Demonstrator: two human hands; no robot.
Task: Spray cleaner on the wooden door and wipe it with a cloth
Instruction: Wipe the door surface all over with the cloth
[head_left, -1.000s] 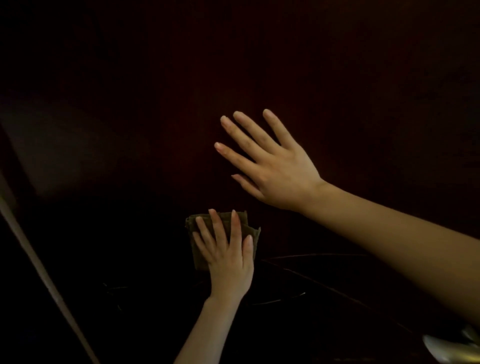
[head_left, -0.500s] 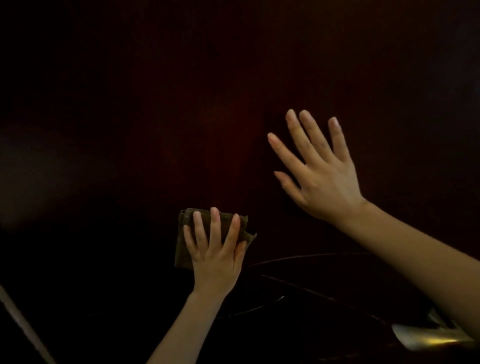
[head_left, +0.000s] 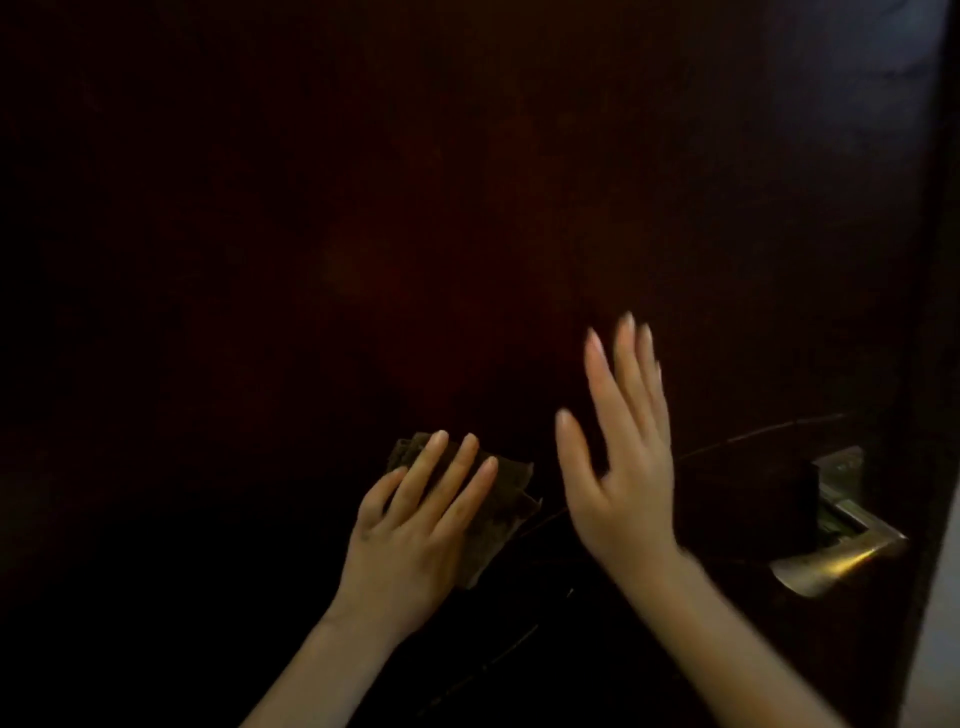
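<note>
The dark reddish wooden door (head_left: 415, 208) fills almost the whole view in dim light. My left hand (head_left: 415, 530) lies flat on a folded brown cloth (head_left: 506, 512) and presses it against the door, low and near the middle. Just to its right my right hand (head_left: 623, 467) is held up with its fingers straight and apart, holding nothing, and looks blurred. I cannot tell whether its palm touches the wood. No spray bottle is in view.
A metal lever handle (head_left: 841, 561) on its plate sticks out at the lower right, close to my right wrist. The door's right edge (head_left: 935, 312) runs down beside a pale strip of wall (head_left: 940, 649).
My right hand has come down and turned upright, closer to the left hand. The cloth under my left hand has tilted to the right. The view has shifted and the handle is now fully visible.
</note>
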